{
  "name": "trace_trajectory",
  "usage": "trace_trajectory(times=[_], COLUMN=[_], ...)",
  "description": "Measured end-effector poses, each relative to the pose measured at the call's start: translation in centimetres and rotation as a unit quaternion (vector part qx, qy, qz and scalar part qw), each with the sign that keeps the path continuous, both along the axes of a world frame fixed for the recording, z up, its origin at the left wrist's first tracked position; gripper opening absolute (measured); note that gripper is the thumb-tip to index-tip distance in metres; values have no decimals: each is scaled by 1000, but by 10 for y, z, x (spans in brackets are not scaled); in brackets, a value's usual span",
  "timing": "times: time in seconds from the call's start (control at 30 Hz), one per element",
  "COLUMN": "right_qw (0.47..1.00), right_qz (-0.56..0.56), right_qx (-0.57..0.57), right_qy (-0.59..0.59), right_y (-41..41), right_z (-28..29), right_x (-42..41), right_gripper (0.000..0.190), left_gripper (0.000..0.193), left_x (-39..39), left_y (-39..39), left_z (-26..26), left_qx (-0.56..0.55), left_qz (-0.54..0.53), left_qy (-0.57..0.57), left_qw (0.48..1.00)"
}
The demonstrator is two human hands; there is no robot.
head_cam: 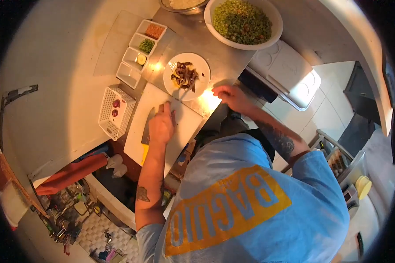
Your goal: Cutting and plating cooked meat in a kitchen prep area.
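Note:
My left hand (162, 124) is over the white cutting board (187, 126), fingers loosely bent, with nothing visible in it. Beside and partly beneath it lies a knife with a yellow handle (145, 153) and a broad blade. At the counter's edge, just right of the plate, my right hand (233, 98) hangs with loosely curled fingers and no object visible in it. A white plate (203, 89) holds dark, chopped pieces (186, 76) on something yellowish. A utensil's handle (183, 95), partly blurred, leans over the plate's near rim.
Left of the plate, a divided white tray (129, 71) holds orange bits, chopped greens and a cut yellow-green piece. A perforated basket (125, 111) has two red onions (116, 104). Beyond stand a large bowl (278, 24) of chopped vegetables and a metal bowl (187, 10). A cooler (283, 69) sits right.

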State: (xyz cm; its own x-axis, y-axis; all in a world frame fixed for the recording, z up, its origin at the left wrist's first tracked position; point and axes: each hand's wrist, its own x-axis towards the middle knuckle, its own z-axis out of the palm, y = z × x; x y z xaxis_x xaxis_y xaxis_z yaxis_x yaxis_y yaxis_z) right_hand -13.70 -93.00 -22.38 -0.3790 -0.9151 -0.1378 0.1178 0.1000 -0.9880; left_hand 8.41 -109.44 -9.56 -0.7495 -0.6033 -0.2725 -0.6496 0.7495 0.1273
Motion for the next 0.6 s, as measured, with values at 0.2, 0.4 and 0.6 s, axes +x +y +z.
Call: trace_trajectory(times=[0.2, 0.4, 0.6], right_qw=[995, 992, 995], right_qz=[-30, -15, -14], right_qx=[70, 88, 87], right_qy=[-66, -92, -46], right_y=[0, -6, -20], right_z=[-1, 3, -17], right_x=[-33, -27, -19], right_gripper=[29, 34, 38], left_gripper=[23, 23, 30], left_x=[-18, -27, -4], left_y=[-31, -38, -30], left_z=[27, 18, 63], left_qx=[-41, 36, 36], left_qz=[33, 88, -6], left_qy=[-23, -39, -61], left_qw=[998, 995, 997])
